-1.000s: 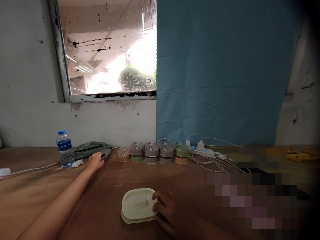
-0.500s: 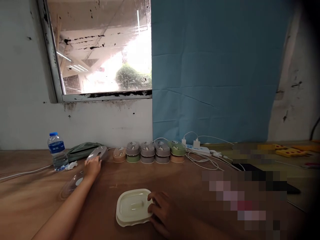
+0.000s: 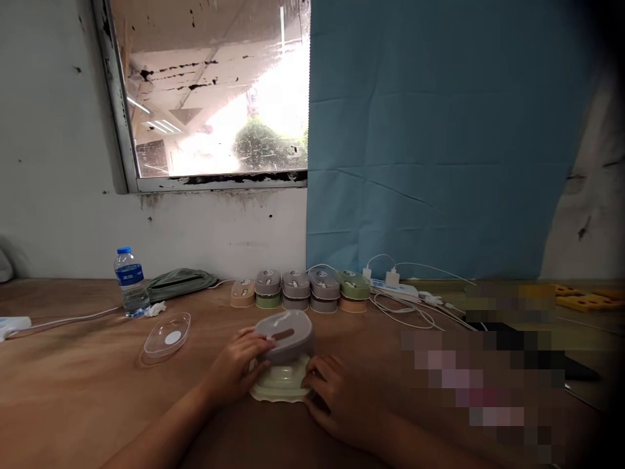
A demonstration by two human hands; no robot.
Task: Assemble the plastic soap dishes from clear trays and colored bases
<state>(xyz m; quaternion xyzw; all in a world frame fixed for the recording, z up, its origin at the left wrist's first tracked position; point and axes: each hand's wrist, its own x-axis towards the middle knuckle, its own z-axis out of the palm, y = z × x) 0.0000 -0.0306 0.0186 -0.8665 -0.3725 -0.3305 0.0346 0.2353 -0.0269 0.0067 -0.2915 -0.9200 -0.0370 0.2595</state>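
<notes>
A grey rounded plastic lid (image 3: 296, 329) with a slot in its top is tilted over a cream plastic tray (image 3: 278, 393). My left hand (image 3: 240, 365) grips the lid by its left side, fingers on top and thumb lower down. The fingers of my right hand (image 3: 332, 391) are curled onto the right rim of the tray. The lid hides the tray's far part. Whether the lid and tray touch I cannot tell. To the left lies a clear oval cover (image 3: 161, 340) with a white round sticker.
Several small boxes (image 3: 295, 293), grey, green and tan, stand in a row by the wall, most stacked in pairs. A water bottle (image 3: 131, 286) and a green pouch (image 3: 180, 282) are at the back left. A power strip (image 3: 395, 288) with white cables lies at the back right.
My left hand has brought the grey lid from the back left to above the cream tray. My right hand stays on the tray's rim. The view has shifted slightly.
</notes>
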